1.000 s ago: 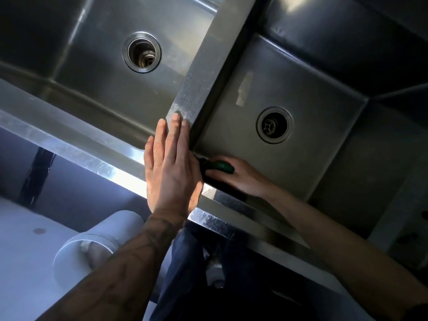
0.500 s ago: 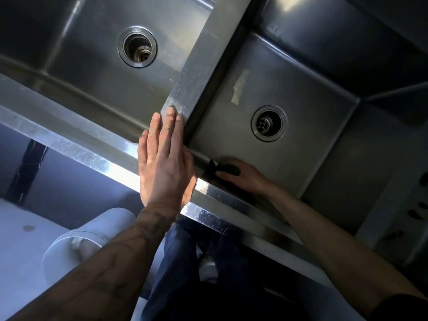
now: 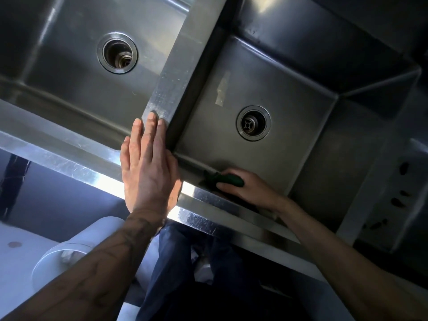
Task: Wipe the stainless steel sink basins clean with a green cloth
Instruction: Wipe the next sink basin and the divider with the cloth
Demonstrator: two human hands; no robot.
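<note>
A: Where did the green cloth (image 3: 228, 180) lie at that moment?

B: Low in the frame, right of centre, bunched under the right hand (image 3: 249, 188) and pressed into the near corner of the right basin (image 3: 289, 93), where floor met front wall. That hand was closed around it, so only a dark green fold showed past the fingers.

A: And the other hand?

B: The left hand (image 3: 148, 167) lay flat and open, fingers together, on the front rim (image 3: 69, 163), its tips reaching the divider (image 3: 171, 89) between the basins. It held nothing (a brace, I'd judge).

A: Which way did the work lie?

B: The cloth's visible fold ran along the front wall, left to right. The unwiped floor and the right drain (image 3: 253, 123) lay up the frame from it, nearer the right hand. The left basin (image 3: 76, 72) lay to the upper left, beyond the divider.

A: Anything unclear?

B: Most of the cloth was hidden under the palm, and the corner sat in shadow. The pale streak (image 3: 222, 89) above the drain I couldn't identify.
</note>
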